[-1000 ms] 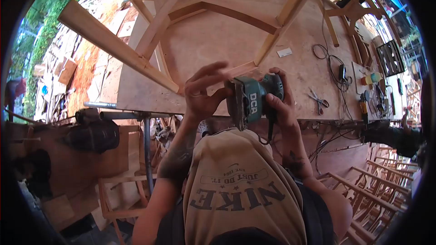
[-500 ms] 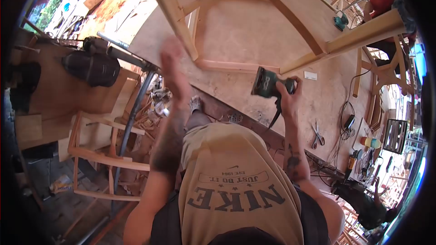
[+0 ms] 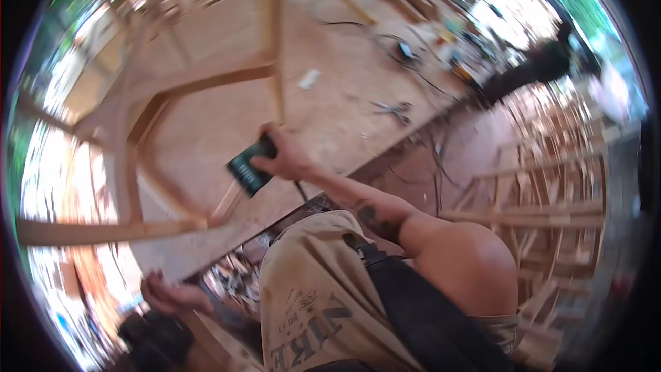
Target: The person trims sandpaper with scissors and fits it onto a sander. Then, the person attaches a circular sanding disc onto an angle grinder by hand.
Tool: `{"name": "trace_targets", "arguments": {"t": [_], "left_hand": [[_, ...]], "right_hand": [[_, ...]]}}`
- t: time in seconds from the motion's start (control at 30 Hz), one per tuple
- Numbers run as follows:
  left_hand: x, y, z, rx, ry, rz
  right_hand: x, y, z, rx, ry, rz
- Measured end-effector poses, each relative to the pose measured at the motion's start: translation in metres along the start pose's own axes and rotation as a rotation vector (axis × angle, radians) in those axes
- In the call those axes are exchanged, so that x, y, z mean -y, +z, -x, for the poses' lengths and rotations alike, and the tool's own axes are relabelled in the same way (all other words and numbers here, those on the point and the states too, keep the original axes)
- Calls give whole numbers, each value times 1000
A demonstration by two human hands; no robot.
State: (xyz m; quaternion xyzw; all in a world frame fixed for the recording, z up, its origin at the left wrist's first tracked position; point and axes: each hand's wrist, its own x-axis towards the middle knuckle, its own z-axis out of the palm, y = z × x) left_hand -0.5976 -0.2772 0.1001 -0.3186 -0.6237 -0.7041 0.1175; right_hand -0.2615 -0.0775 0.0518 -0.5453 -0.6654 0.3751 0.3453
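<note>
My right hand (image 3: pixel 286 155) grips a dark green electric sander (image 3: pixel 251 167) over the workbench, its cord running down toward the bench edge. Just beyond the sander stands a wooden chair frame (image 3: pixel 206 81) with angled rails, resting on the bench. My left hand (image 3: pixel 173 296) is at the lower left, off the bench's near edge, with nothing in it. Its fingers are loosely bent and apart, somewhat blurred.
On the workbench (image 3: pixel 337 89) lie scissors (image 3: pixel 394 111), a small white piece (image 3: pixel 309 79) and a black cord. Wooden frames (image 3: pixel 551 213) are stacked at the right. Another person (image 3: pixel 530 72) is at the upper right. A dark bag-like object (image 3: pixel 155 337) lies lower left.
The view has swung to the right and blurred. My left hand has come down from above the bench edge to the lower left. The sander stays in my right hand, nearer the chair frame.
</note>
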Motion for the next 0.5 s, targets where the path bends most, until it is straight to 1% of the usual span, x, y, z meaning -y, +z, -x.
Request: {"name": "trace_targets", "arguments": {"t": [0.03, 0.07, 0.1, 0.13, 0.17, 0.23, 0.27, 0.3, 0.37, 0.43, 0.5], "left_hand": [[6, -2, 0, -16, -87, -75], [25, -9, 0, -34, -120, -85], [44, -20, -4, -22, -151, -119], [40, -31, -13, -34, -170, -137], [47, -38, -18, -20, -209, -198], [55, -33, -29, -21, -135, -120], [52, -25, -32, -9, -130, -120], [39, -17, -35, -1, -126, -125], [39, -4, -44, 25, -121, -116], [32, 10, -45, -3, -79, -19], [31, 18, -42, 33, -57, 30]], "right_hand": [[4, -3, 6, -40, -23, 5], [5, -7, 14, -98, -2, 13], [7, -11, 22, -134, -38, 3], [19, -12, 32, -158, -85, -4], [21, -14, 38, -195, -79, 4], [23, -24, 50, -223, -98, 1], [24, -31, 54, -194, -58, -7], [24, -35, 58, -212, -58, -4], [24, -41, 64, -228, -10, 32], [19, -46, 67, -215, -2, 37], [15, -49, 66, -199, 5, 40]]}}
